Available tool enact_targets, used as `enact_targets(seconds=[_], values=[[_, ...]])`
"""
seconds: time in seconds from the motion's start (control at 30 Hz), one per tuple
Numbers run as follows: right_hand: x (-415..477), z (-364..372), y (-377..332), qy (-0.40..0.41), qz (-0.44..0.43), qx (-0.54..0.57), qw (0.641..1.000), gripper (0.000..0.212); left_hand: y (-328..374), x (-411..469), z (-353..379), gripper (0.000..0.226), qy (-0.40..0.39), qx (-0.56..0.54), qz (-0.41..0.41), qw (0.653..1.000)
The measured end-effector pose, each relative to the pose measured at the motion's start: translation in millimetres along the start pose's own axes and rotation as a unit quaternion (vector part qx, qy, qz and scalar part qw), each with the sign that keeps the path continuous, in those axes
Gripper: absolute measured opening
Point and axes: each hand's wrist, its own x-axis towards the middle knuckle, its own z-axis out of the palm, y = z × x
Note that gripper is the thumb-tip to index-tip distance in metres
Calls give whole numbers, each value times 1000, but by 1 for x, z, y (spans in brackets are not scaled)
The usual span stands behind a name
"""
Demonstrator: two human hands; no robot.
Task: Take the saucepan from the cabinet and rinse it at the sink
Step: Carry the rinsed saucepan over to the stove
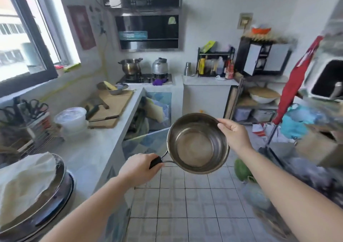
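A steel saucepan point(196, 145) with a black handle hangs in the air over the tiled floor, tilted so its empty inside faces me. My left hand point(138, 168) is closed around the black handle at the pan's lower left. My right hand point(233, 133) pinches the pan's upper right rim with thumb and fingers. The open under-counter cabinet point(148, 115) lies just behind the pan, stuffed with bags and cloths, its door point(146, 139) swung out. No sink shows in this view.
A grey counter point(96, 143) runs along the left with a cutting board and knives point(109, 108), plastic tubs point(71, 119) and a cloth-covered pot point(31, 191). A stove point(144, 78) with a pot and kettle stands at the back. A watermelon point(242, 169) and clutter crowd the right floor.
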Motion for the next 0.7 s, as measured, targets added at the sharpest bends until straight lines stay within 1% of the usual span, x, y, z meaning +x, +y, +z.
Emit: enact_targets(seconds=[0.13,0.3,0.47,0.7], values=[[66,-18,18,32,-8,-29,999,28,8,88,5,28,-6,-4,37,999],[156,-50,66,52,-5,-50,997,28,30,193,30,22,-18,-13,66,998],[256,-88,113,39,-4,-43,998,29,62,301,57,28,-13,-6,62,998],[381,-131,161,33,19,-36,999,29,108,426,79,31,-30,-5,25,999]])
